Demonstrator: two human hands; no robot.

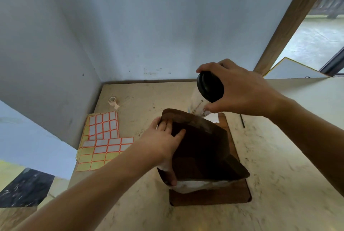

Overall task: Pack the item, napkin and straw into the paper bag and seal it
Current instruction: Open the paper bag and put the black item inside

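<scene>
A brown paper bag [202, 149] rests on a wooden board [210, 196] in the middle of the table. My left hand [163, 141] grips the bag's left edge, fingers over the rim. Above the bag's far side, my right hand [236, 89] holds a white cup with a black lid [206, 95], tilted with the lid toward me. A white napkin [212, 117] peeks out behind the bag. A thin black straw [242, 120] lies on the table to the right of the board.
Sheets of orange-bordered stickers [104, 137] lie at the left of the table, with a small tape roll [113, 100] behind them. Walls close the table at the back and left. A doorway opens at the right.
</scene>
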